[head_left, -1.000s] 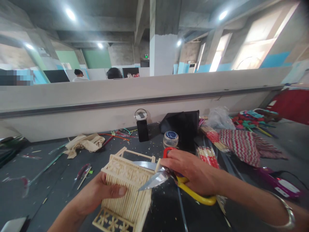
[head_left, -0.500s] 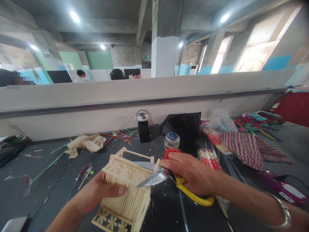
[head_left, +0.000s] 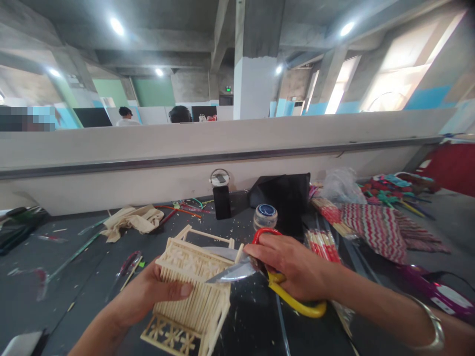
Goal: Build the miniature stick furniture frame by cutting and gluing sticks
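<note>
My left hand (head_left: 159,291) is closed around the left side of a small wooden stick model (head_left: 193,296), its thumb pressed on the slatted face. The model has rows of thin sticks, star-patterned panels and an open frame at its far end. My right hand (head_left: 289,262) grips a pair of scissors (head_left: 237,272) with one red and one yellow handle loop. The scissor blades are apart, one over the model's face and the other behind its top edge, with a stick end between them near the pivot.
A glue jar with a blue lid (head_left: 266,216) stands beyond the scissors, near a black bottle (head_left: 221,200). Bundled sticks (head_left: 322,244), a striped knitted cloth (head_left: 373,227) and a purple device (head_left: 438,291) lie right. A beige cloth (head_left: 133,222) and stick scraps lie left. A low partition (head_left: 166,185) closes the back.
The scissors and my right hand have shifted very slightly left against the model. The model has tilted a little; both grips are the same.
</note>
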A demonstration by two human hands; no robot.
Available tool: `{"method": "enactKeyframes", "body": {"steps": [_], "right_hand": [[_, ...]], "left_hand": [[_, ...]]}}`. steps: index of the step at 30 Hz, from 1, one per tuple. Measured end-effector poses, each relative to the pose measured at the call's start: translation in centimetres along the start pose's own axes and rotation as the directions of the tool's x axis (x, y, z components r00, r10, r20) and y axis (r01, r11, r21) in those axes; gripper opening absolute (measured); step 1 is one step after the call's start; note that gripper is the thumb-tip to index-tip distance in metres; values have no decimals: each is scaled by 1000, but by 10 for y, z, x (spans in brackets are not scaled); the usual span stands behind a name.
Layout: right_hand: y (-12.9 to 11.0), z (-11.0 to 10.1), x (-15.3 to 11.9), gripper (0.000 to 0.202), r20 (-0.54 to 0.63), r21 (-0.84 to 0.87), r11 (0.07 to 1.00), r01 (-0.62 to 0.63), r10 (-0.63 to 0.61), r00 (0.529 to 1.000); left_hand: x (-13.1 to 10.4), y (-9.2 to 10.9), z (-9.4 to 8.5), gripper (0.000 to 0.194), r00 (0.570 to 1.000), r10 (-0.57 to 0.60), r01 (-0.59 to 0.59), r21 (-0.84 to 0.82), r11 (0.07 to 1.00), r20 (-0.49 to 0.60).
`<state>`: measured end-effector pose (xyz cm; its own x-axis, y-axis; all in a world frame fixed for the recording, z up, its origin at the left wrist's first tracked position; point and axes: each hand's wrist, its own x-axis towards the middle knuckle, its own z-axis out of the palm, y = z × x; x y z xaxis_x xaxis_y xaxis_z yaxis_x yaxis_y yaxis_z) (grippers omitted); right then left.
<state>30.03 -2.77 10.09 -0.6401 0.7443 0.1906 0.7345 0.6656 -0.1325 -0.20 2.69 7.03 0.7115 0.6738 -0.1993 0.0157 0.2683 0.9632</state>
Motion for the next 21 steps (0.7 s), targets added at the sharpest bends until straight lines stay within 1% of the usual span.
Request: {"method": "enactKeyframes", "body": {"steps": [4, 7, 9, 12, 16, 21], "right_hand": [[0, 1, 1, 56, 1, -23, 1000, -7, 7, 1000], [0, 2, 3, 57, 3, -26, 1000, 1, -1, 1000], [2, 2, 4, 56, 8, -41, 999, 18, -17, 1000], [3, 2, 7, 55, -15, -77, 995, 58, -59, 998], [4, 5, 8, 52, -48, -93, 995, 35, -40, 998], [3, 6, 9, 52, -60, -90, 994, 63, -69, 996]], "left_hand": [[-1, -1, -3, 27, 1000, 0, 0, 0, 1000, -18], [-1, -2, -6, 24, 999, 9, -9, 3, 1000, -41], [-2, -2, -6, 20, 1000, 2, -2, -1, 1000, -31], [-4, -2, -5, 21, 1000, -6, 6, -19, 1000, -1], [-7, 0, -1, 24, 999, -5, 4, -26, 1000, -39], [-7, 3, 1, 16, 999, 5, -6, -30, 1000, -36]]}}
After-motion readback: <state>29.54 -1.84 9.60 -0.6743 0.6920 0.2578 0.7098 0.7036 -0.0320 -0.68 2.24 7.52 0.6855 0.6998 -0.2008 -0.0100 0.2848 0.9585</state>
